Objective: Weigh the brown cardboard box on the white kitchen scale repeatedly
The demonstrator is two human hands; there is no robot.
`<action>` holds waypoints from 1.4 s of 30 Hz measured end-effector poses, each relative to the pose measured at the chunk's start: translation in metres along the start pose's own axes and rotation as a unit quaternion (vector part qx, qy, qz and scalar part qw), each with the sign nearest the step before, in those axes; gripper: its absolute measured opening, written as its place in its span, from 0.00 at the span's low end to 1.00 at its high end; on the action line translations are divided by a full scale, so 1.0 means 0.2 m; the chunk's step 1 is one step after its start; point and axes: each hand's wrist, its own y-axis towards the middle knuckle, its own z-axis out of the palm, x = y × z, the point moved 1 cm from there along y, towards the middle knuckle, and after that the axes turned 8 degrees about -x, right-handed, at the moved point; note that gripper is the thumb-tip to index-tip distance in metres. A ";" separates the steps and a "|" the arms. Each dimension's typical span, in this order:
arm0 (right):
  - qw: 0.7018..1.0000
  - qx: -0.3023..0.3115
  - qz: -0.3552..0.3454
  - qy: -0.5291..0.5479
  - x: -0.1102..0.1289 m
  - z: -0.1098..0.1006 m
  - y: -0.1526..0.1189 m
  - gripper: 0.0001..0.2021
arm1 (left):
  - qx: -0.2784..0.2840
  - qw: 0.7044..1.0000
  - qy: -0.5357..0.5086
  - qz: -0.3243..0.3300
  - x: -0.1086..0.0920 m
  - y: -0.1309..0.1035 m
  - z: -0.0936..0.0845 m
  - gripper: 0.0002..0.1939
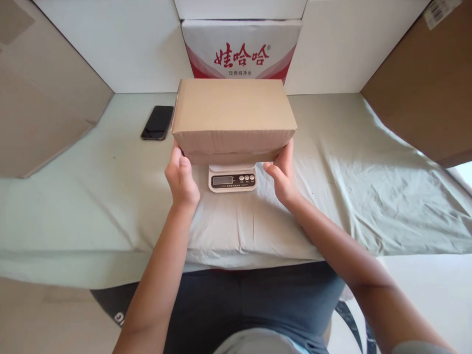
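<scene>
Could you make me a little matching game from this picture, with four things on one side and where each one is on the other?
Things:
1. cardboard box
2. phone
3. scale
4. red-lettered carton

Places:
A. against the back wall, behind the rest
B. lying flat on the cloth, left of the box
C. between the left hand and right hand, over the scale
D. on the cloth, mostly hidden under the box, display facing the person

Pairs: 1-C, 2-B, 3-D, 4-A
</scene>
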 end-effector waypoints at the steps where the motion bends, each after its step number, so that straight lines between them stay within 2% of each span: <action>1: 1.000 0.002 0.001 0.002 0.00 0.00 0.00 0.54 | -0.012 1.000 0.001 0.008 0.01 0.00 0.01 0.41; 5: 1.000 0.011 0.005 0.014 -0.01 0.01 0.02 0.54 | -0.050 0.999 -0.014 0.012 0.05 -0.01 0.03 0.37; 9: 1.000 0.014 0.010 0.015 -0.04 0.01 0.04 0.55 | -0.082 0.997 -0.007 0.000 0.08 -0.02 0.04 0.38; 13: 1.000 0.008 0.012 0.024 -0.06 0.01 0.04 0.55 | -0.084 0.996 0.004 -0.017 0.10 -0.02 0.05 0.39; 17: 0.999 0.009 0.003 0.034 -0.08 0.01 0.03 0.53 | -0.087 0.996 -0.022 -0.022 0.13 -0.01 0.05 0.37; 22: 0.998 0.017 -0.020 0.062 -0.10 0.01 0.02 0.54 | -0.102 0.993 -0.052 -0.027 0.16 0.00 0.05 0.40; 42: 0.995 -0.012 -0.026 0.096 -0.14 0.04 -0.02 0.45 | -0.124 0.990 -0.061 -0.037 0.15 -0.01 0.06 0.38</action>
